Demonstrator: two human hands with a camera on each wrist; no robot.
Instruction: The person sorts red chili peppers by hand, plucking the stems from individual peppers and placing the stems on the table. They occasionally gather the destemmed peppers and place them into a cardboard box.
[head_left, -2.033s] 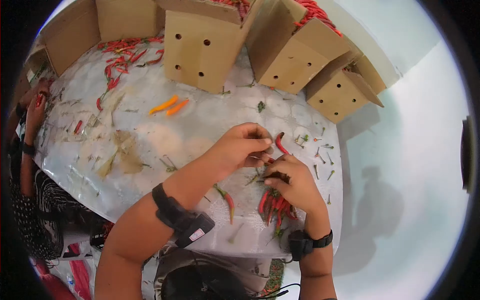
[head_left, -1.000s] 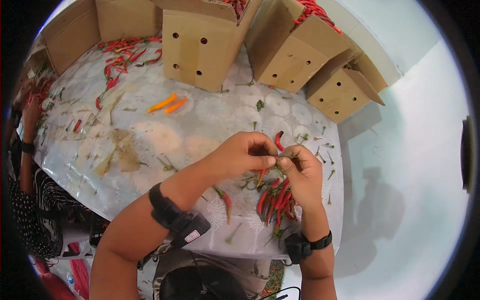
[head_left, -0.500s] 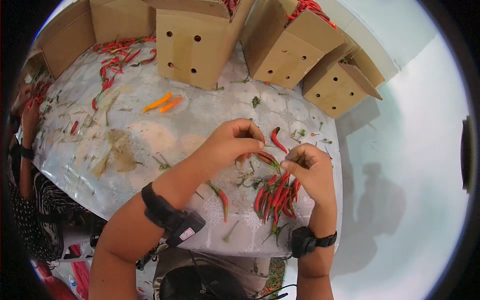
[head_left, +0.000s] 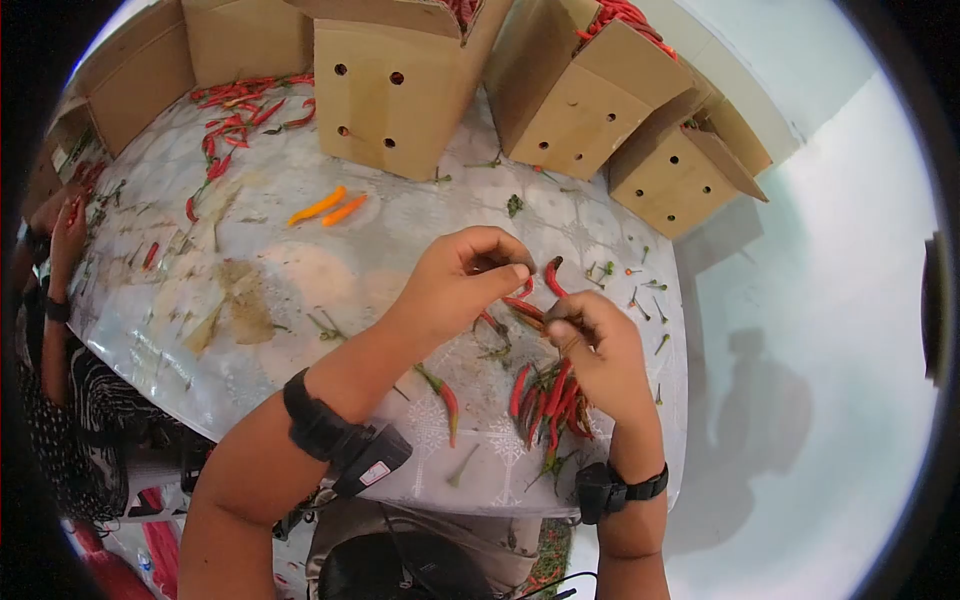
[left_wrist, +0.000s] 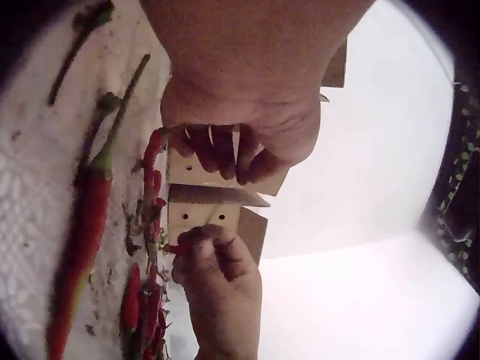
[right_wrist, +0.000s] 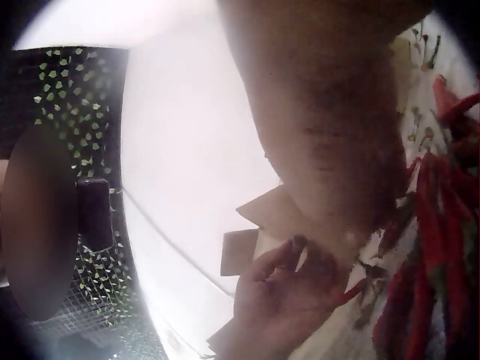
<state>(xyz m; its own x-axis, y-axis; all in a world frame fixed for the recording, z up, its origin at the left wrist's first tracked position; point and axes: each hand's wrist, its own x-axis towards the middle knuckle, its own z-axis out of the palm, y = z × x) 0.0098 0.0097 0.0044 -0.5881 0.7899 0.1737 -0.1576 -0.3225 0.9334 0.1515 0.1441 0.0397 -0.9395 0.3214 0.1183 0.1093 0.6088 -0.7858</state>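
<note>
My left hand (head_left: 462,275) is over the table with its fingers curled and thumb near the forefinger. It holds a red chili, which peeks out below the thumb; the rest is hidden by the palm. Just to the right, my right hand (head_left: 606,358) pinches another red chili (head_left: 524,309) between thumb and fingertips, also visible as a short red chili tip (left_wrist: 178,247) in the left wrist view. Below the right hand lies a pile of red chilies (head_left: 547,405) with green stems. A curved red chili (head_left: 553,279) lies beyond the fingertips.
Cardboard boxes (head_left: 385,105) holding red chilies stand along the back. Two orange chilies (head_left: 318,206) and loose green stems (head_left: 662,344) lie about the table (head_left: 410,480). A single red-green chili (head_left: 445,405) lies left of the pile. Another person's hand (head_left: 68,235) is at far left.
Both hands came together over the pile, then drew apart. Since half a second ago, my right hand has moved slightly up and left onto a chili; my left hand stays close by.
</note>
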